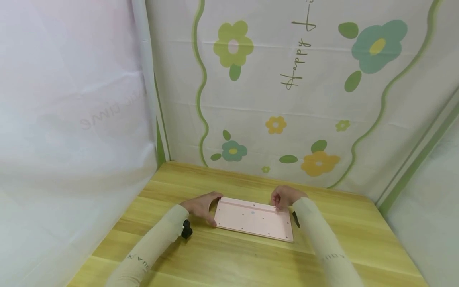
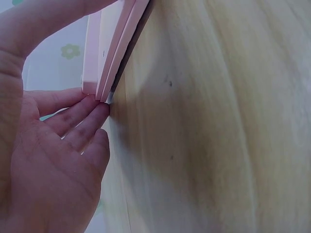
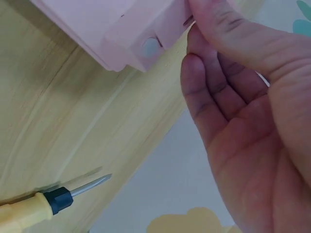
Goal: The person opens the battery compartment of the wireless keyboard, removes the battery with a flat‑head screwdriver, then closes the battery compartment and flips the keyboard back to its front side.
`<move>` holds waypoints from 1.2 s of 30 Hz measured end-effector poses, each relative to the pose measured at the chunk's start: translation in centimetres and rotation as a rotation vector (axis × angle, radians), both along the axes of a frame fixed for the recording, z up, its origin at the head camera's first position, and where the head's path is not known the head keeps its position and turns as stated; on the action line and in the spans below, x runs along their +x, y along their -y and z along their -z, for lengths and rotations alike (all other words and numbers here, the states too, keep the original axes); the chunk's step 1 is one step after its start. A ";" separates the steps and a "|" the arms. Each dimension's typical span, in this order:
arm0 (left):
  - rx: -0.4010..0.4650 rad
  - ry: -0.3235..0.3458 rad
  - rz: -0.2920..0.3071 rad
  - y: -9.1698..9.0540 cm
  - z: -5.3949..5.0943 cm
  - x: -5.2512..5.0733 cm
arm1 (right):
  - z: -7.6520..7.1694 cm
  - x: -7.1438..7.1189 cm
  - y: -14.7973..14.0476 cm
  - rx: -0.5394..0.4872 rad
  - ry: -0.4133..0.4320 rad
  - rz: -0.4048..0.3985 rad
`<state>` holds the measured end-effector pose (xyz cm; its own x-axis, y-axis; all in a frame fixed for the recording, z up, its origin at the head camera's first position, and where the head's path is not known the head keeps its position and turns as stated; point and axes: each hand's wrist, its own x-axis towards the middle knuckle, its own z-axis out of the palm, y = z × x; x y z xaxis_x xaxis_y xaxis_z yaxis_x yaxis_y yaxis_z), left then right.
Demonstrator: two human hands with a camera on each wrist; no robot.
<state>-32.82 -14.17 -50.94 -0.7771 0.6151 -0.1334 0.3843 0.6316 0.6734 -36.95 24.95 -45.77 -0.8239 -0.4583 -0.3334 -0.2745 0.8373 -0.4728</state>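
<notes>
A flat, pale pink rectangular panel [image 1: 251, 222] with small dark dots lies on the table, a raised strip along its far edge. My left hand [image 1: 201, 205] spans its left end, thumb at the near corner and fingers at the far one. In the left wrist view, fingertips of the left hand [image 2: 60, 155] touch the end of the panel [image 2: 108, 53]. My right hand [image 1: 287, 196] is at the far edge near the right corner. The right wrist view shows the right hand [image 3: 252, 111] with its thumb on the panel [image 3: 92, 29] beside a round grey spot, fingers curled.
In the right wrist view, a screwdriver [image 3: 53, 201] with a pale yellow handle and black collar lies on the wooden table [image 3: 48, 116], beyond the panel's right end. A patterned white cloth [image 1: 251, 91] hangs behind the table, with another [image 1: 71, 119] at the left.
</notes>
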 end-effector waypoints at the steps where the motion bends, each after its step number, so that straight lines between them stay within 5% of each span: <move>1: 0.003 -0.001 -0.002 0.0 0.0 0.0 | 0.0 0.1 -0.2 -0.015 -0.008 -0.017; 12: -0.007 -0.018 -0.012 0.1 -0.5 -0.1 | 0.6 0.8 -2.8 -0.152 -0.199 -0.196; 18: -0.019 -0.018 -0.010 0.2 -0.4 -0.1 | 1.6 1.8 -3.0 -0.176 -0.309 -0.208; 29: -0.017 -0.019 -0.013 0.1 0.1 0.0 | 2.4 2.6 -3.0 -0.167 -0.350 -0.147; 36: -0.035 -0.012 -0.018 -0.1 0.1 0.2 | 2.3 2.5 -3.4 -0.193 -0.286 -0.123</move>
